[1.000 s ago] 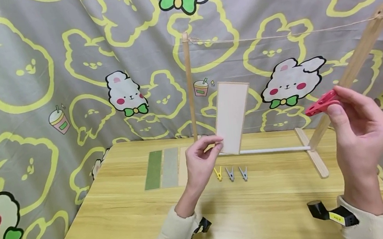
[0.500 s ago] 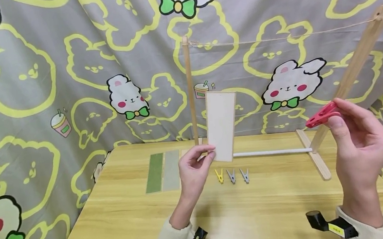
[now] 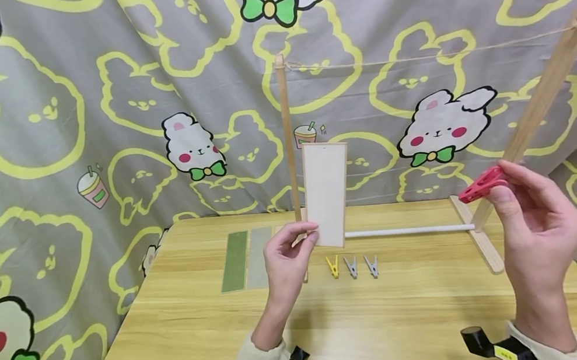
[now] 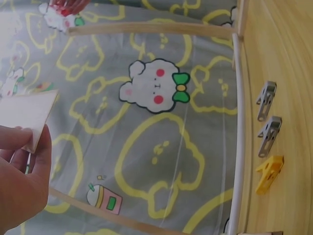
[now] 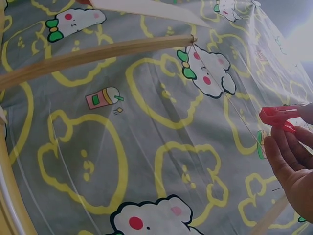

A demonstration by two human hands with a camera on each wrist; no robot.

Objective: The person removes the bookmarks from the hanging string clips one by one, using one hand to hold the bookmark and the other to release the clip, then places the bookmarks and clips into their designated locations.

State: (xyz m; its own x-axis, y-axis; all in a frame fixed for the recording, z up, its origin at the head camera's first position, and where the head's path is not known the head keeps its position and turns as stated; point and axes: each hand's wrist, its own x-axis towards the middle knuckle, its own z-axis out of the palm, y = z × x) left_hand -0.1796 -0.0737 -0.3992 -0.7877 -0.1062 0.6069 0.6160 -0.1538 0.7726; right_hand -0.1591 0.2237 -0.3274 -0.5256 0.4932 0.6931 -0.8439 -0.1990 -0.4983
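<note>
Wooden table: left hand pinches card (upright).

Wooden table bears 3 clothespins, 2 strips, rack.

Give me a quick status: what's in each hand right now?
Left hand pinches pale card upright, above table. Right hand pinches red clothespin. String line overhead, bare; nothing between.
</note>
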